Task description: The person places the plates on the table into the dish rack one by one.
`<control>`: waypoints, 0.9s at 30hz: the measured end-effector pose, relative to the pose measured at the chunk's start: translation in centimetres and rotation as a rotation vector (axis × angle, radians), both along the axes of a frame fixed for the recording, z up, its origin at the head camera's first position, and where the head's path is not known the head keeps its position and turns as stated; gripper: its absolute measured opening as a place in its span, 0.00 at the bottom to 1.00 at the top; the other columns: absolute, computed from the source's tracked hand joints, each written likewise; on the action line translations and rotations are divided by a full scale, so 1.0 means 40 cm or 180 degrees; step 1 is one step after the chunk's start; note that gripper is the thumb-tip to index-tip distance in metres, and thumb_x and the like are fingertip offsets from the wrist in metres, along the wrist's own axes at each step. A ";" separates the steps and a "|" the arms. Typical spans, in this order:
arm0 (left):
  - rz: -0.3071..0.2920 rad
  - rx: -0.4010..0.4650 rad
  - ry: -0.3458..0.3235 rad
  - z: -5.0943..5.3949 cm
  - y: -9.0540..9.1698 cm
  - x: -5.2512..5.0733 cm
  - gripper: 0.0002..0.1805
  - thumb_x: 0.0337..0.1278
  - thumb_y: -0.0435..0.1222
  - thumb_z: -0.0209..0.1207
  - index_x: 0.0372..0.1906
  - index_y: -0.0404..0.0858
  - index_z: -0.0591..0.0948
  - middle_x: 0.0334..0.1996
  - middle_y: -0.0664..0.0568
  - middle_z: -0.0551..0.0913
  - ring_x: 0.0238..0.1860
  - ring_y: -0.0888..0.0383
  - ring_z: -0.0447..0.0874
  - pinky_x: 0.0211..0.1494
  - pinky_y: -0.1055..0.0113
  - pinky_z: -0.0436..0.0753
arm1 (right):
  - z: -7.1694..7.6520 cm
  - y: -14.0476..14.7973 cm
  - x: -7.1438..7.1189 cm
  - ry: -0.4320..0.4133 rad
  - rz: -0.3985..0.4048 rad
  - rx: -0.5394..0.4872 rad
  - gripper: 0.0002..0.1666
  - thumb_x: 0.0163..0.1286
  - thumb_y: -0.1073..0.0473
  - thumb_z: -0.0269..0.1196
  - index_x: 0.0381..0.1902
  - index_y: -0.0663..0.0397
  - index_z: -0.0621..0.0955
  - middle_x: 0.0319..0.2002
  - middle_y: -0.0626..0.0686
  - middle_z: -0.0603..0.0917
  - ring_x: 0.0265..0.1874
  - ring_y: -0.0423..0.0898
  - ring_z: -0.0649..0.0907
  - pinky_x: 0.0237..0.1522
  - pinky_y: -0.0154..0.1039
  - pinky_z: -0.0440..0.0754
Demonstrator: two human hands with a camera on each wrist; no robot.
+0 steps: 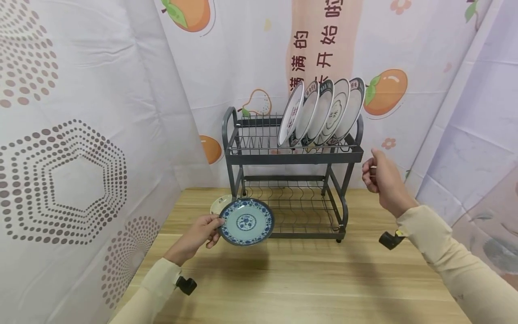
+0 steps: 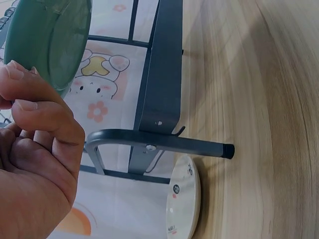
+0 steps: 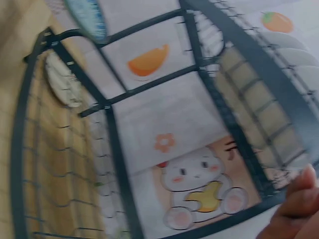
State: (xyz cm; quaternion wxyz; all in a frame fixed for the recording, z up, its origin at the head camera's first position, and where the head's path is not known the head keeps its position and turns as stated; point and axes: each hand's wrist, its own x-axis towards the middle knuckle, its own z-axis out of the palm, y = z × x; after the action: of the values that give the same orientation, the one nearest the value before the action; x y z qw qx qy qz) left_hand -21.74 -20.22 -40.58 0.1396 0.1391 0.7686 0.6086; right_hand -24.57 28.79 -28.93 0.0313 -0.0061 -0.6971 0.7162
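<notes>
My left hand (image 1: 201,231) pinches a blue-and-white patterned plate (image 1: 246,222) by its left rim. The plate is off the table, in front of the rack's lower left side; its green underside (image 2: 47,42) shows in the left wrist view. Beside the dish rack's (image 1: 293,157) upper right end, my right hand (image 1: 384,180) hangs in the air with loosely curled fingers and nothing in it. Several white plates with dark rims (image 1: 315,112) stand on edge in the right part of the upper tier. No dishes stand on the lower tier.
A small cream plate (image 1: 220,203) lies on the wooden table (image 1: 283,279) by the rack's left foot, partly hidden by the held plate. Printed curtains (image 1: 162,90) hang behind and at both sides of the table.
</notes>
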 end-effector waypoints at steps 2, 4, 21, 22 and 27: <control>-0.0020 0.0000 -0.0009 0.001 0.005 0.000 0.14 0.79 0.37 0.49 0.35 0.33 0.75 0.21 0.51 0.74 0.18 0.61 0.68 0.20 0.73 0.70 | -0.027 -0.012 0.007 0.0051 -0.0145 -0.0078 0.31 0.84 0.38 0.44 0.29 0.56 0.73 0.14 0.46 0.74 0.09 0.37 0.70 0.10 0.31 0.64; -0.0031 0.0005 -0.0018 0.001 0.010 0.000 0.14 0.79 0.37 0.49 0.35 0.33 0.76 0.20 0.51 0.74 0.17 0.62 0.68 0.20 0.73 0.70 | -0.057 -0.028 0.014 0.0034 -0.0207 0.0035 0.30 0.84 0.39 0.43 0.32 0.58 0.73 0.14 0.45 0.74 0.10 0.36 0.70 0.10 0.31 0.64; -0.0234 0.0085 0.0074 0.011 0.049 0.014 0.15 0.80 0.37 0.49 0.34 0.33 0.76 0.19 0.51 0.74 0.16 0.63 0.67 0.19 0.73 0.69 | -0.217 -0.231 0.105 -0.0226 0.1371 0.1316 0.34 0.81 0.35 0.49 0.36 0.61 0.79 0.15 0.49 0.74 0.11 0.40 0.63 0.15 0.32 0.61; -0.0249 0.0089 0.0067 0.010 0.051 0.015 0.15 0.80 0.37 0.50 0.33 0.34 0.75 0.19 0.51 0.74 0.16 0.63 0.67 0.19 0.73 0.69 | -0.223 -0.240 0.107 -0.0221 0.1438 0.1294 0.35 0.81 0.35 0.49 0.36 0.62 0.80 0.15 0.49 0.74 0.11 0.39 0.63 0.15 0.32 0.61; -0.0331 0.0081 0.0049 0.006 0.062 0.018 0.15 0.80 0.38 0.50 0.34 0.34 0.76 0.18 0.51 0.74 0.15 0.63 0.67 0.19 0.73 0.69 | -0.243 -0.279 0.119 -0.0225 0.1702 0.1140 0.37 0.81 0.34 0.50 0.38 0.65 0.81 0.16 0.49 0.75 0.12 0.40 0.63 0.15 0.32 0.60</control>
State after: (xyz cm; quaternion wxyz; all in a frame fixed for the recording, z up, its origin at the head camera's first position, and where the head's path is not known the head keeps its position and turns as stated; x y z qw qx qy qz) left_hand -21.03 -17.74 -40.33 0.1634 0.1853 0.7536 0.6092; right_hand -19.82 17.62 -38.64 -0.1815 0.1579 -0.7897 0.5643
